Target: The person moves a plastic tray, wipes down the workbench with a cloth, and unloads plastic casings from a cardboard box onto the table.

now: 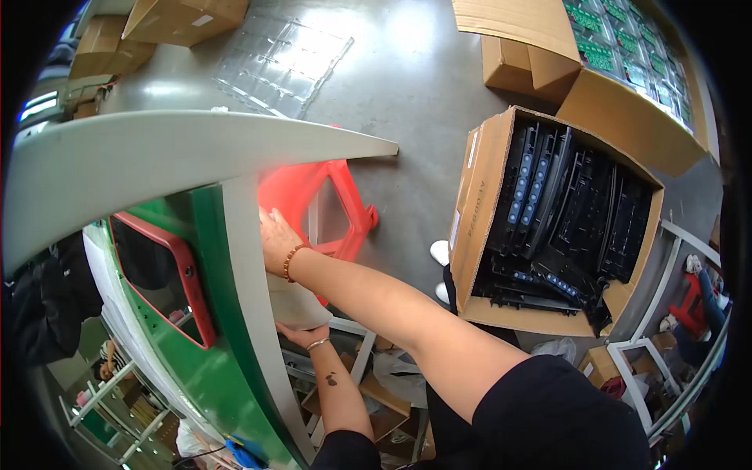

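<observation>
A pale grey-beige, smooth-sided object point(299, 305) sits between my hands, partly hidden by the bench's white edge, so I cannot make out its kind. From above, my right hand point(278, 241), with a beaded bracelet at the wrist, holds it with bent fingers, some of them behind the edge. Underneath, my left hand point(298, 335), wearing a thin bangle, supports it with the fingers mostly out of sight. A red plastic stool point(356, 227) stands on the floor just beyond my right hand. A red-framed phone point(200, 301) lies on the green bench top point(168, 329) nearby.
A carton point(468, 227) of black plastic parts stands at my right, near another carton point(634, 121) with green circuit boards. A white curved beam point(196, 145) crosses the upper left. Clear plastic trays point(282, 63) lie on the floor. Metal frames point(666, 274) stand at right.
</observation>
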Motion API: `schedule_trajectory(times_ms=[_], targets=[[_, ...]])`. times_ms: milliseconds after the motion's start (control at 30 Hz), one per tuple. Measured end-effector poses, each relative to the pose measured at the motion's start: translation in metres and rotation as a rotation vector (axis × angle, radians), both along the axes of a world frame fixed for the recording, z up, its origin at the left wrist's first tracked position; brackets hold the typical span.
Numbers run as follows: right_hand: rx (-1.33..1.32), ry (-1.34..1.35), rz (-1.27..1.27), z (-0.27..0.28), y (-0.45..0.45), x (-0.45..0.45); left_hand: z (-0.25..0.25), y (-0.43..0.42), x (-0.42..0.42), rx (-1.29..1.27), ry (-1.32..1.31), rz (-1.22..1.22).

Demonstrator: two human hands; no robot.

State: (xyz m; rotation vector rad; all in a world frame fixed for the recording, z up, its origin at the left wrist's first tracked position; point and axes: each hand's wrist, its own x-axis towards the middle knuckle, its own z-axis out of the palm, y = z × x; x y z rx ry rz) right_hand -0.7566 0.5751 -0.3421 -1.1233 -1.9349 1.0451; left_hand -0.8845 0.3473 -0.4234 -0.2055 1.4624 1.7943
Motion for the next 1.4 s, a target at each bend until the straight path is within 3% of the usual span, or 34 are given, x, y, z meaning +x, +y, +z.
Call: schedule_trajectory(times_ms=[167, 267, 333, 400, 433, 500, 633, 700, 833, 933, 1033, 1167, 1233, 1267, 1333, 1400], targets=[[0.006, -0.22, -0.051, 0.01, -0.022, 0.01, 0.026, 0.006, 0.046, -0.143, -0.211, 0.005], [-0.118, -0.065, -0.153, 0.032, -0.081, 0.065, 0.078, 0.027, 0.112, -0.314, -0.377, -0.084], [-0.341, 0.044, -0.193, 0.056, -0.131, 0.12, 0.101, 0.017, 0.135, -0.401, -0.306, -0.499], [-0.527, 0.024, -0.277, 0.072, -0.186, 0.172, 0.105, -0.003, 0.134, -0.644, -0.575, -0.618], [-0.475, -0.029, -0.369, 0.075, -0.211, 0.192, 0.133, -0.002, 0.15, -0.635, -0.568, -0.639], [-0.753, 0.022, -0.403, 0.096, -0.237, 0.239, 0.198, 0.012, 0.191, -0.641, -0.206, -1.112], [-0.753, -0.184, -0.516, 0.091, -0.257, 0.309, 0.251, 0.033, 0.203, -0.575, 0.029, -1.441], [-0.883, -0.239, -0.566, 0.099, -0.256, 0.332, 0.276, 0.056, 0.204, -0.546, 0.009, -1.479], [-0.889, -0.255, -0.7, 0.125, -0.207, 0.37, 0.313, 0.119, 0.225, -0.456, -0.015, -1.54], [-0.972, -0.294, -0.763, 0.096, -0.166, 0.386, 0.352, 0.177, 0.24, -0.382, 0.011, -1.58], [-0.985, -0.18, -0.811, 0.09, -0.094, 0.395, 0.408, 0.241, 0.268, -0.088, 0.219, -1.742], [-0.916, -0.416, -0.655, 0.053, 0.067, 0.425, 0.455, 0.332, 0.279, 0.175, 0.36, -1.674], [-0.899, -0.682, -0.473, 0.082, 0.161, 0.443, 0.457, 0.363, 0.281, -0.09, -0.198, -0.944], [-0.932, -0.832, -0.371, 0.095, 0.208, 0.446, 0.455, 0.368, 0.279, -0.104, -0.233, -0.853], [-0.535, -0.887, -0.015, 0.091, 0.278, 0.464, 0.445, 0.379, 0.272, -0.334, -0.153, -0.695], [-0.363, -0.989, 0.145, 0.122, 0.316, 0.464, 0.44, 0.381, 0.267, -0.402, -0.166, -0.596]])
